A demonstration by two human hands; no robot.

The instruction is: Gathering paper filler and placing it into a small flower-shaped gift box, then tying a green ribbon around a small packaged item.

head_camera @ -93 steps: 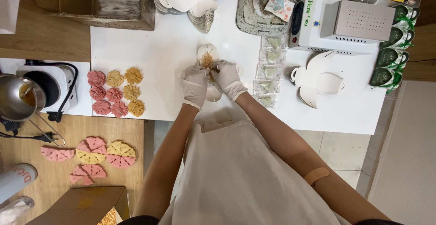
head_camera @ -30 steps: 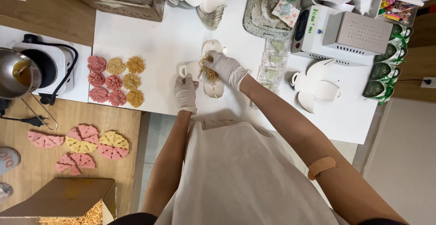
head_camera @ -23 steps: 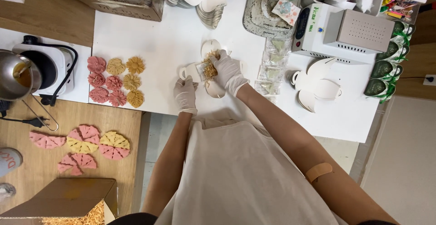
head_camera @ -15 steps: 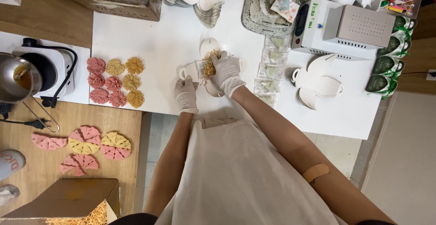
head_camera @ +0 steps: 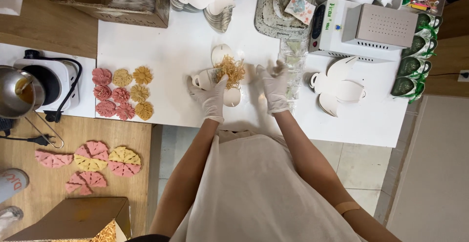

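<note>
A white cup-shaped paper cutout (head_camera: 222, 54) lies flat on the white table (head_camera: 166, 51) in front of me. A tuft of yellow shredded straw (head_camera: 231, 70) sits on its middle. My left hand (head_camera: 211, 99), in a white glove, grips the cutout's left part by the handle shape, thumb touching the straw. My right hand (head_camera: 274, 89), also gloved, hovers just right of the straw with fingers spread and nothing in it, next to a row of clear packets (head_camera: 293, 61).
Pink and yellow flower-shaped pieces (head_camera: 122, 93) lie at the table's left, more on the wooden floor (head_camera: 93, 161). A hot plate with a metal pot (head_camera: 19, 93) stands far left. Stacked white cutouts (head_camera: 217, 7), a white machine (head_camera: 361, 24), another cutout (head_camera: 339, 83) and green cups (head_camera: 415, 51) lie behind and right.
My right hand has let go of the straw and drawn off to the right, opening. The straw now rests on the cutout. My left hand stays on the cutout.
</note>
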